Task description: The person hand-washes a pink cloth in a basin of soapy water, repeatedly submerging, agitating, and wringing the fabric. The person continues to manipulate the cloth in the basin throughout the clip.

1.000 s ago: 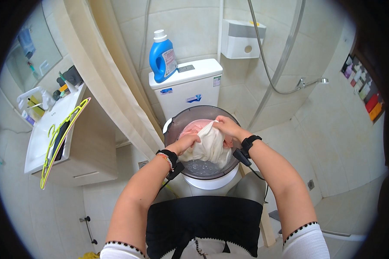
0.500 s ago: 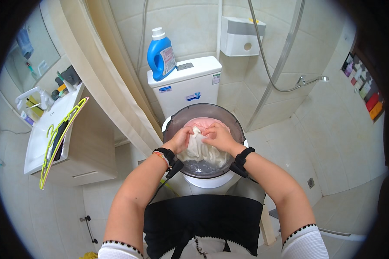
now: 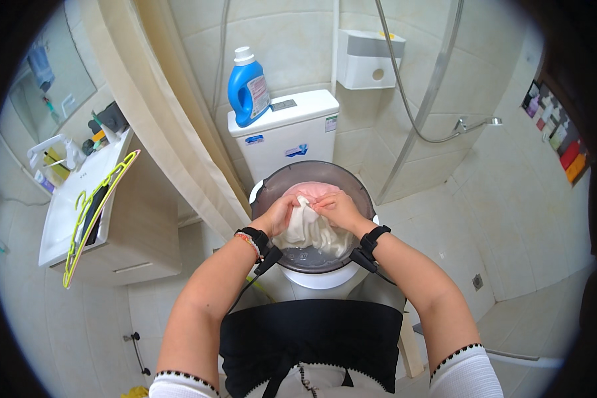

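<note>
A dark translucent basin (image 3: pixel 272 198) rests on the white toilet in front of me, with some water in its near part. In it lie a wet white cloth garment (image 3: pixel 303 229) and a pink cloth (image 3: pixel 314 189) behind it. My left hand (image 3: pixel 280 213) is closed on the white garment's upper left part. My right hand (image 3: pixel 340 210) pinches the same garment at its top, close to the left fingertips. The garment hangs from both hands, and its lower folds lie in the basin. The exact kind of garment cannot be made out.
A blue detergent bottle (image 3: pixel 249 89) with a white cap stands on the toilet tank (image 3: pixel 292 126). Yellow-green hangers (image 3: pixel 79 235) hang at the edge of the sink (image 3: pixel 54 229) on the left. A beige curtain (image 3: pixel 172 126) falls beside the toilet. A shower hose (image 3: pixel 402 89) hangs right.
My right fingers have closed in on the garment's top edge and drawn nearer to the left hand. The view has shifted slightly.
</note>
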Available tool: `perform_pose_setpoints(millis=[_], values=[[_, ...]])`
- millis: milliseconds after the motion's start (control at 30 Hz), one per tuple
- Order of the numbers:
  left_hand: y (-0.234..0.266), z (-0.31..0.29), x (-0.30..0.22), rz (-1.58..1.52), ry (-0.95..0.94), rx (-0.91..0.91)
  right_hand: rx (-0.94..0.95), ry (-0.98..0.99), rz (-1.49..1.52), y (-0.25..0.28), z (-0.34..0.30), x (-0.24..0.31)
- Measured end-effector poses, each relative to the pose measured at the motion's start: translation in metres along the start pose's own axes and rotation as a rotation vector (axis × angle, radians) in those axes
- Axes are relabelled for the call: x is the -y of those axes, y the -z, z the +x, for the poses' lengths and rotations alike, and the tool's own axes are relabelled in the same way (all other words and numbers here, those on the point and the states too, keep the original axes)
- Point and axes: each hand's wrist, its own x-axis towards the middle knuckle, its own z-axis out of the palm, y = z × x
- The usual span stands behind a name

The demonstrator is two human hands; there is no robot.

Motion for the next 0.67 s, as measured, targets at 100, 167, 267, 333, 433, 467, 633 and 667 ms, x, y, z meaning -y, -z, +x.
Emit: perform_pose_setpoints(millis=[100, 167, 267, 333, 433, 467, 633, 667], values=[[-0.001, 0.002, 0.000, 0.003, 0.021, 0.021, -0.019, -0.001, -0.086, 0.004, -0.002, 0.002], [0.000, 0.004, 0.001, 0.021, 0.025, 0.001, -0.016, -0.015, -0.091, 0.005, 0.000, 0.003], [0.000, 0.006, 0.000, 0.024, 0.016, 0.017, 0.008, -0.081, -0.038, 0.009, 0.001, 0.003], [-0.003, 0.003, -0.002, 0.008, 0.026, 0.017, 0.014, -0.090, -0.070, 0.017, 0.002, 0.001], [-0.013, -0.003, -0.005, -0.011, 0.042, 0.002, -0.103, 0.120, -0.189, 0.021, -0.004, -0.005], [-0.016, -0.005, -0.005, 0.006, 0.031, -0.005, -0.074, 0.070, -0.160, 0.020, -0.002, -0.007], [-0.009, 0.006, 0.003, 0.063, 0.027, -0.024, 0.031, -0.060, -0.112, 0.006, -0.001, -0.012], [-0.003, 0.010, 0.005, 0.023, 0.036, -0.004, 0.056, -0.114, -0.127, 0.006, 0.001, -0.013]])
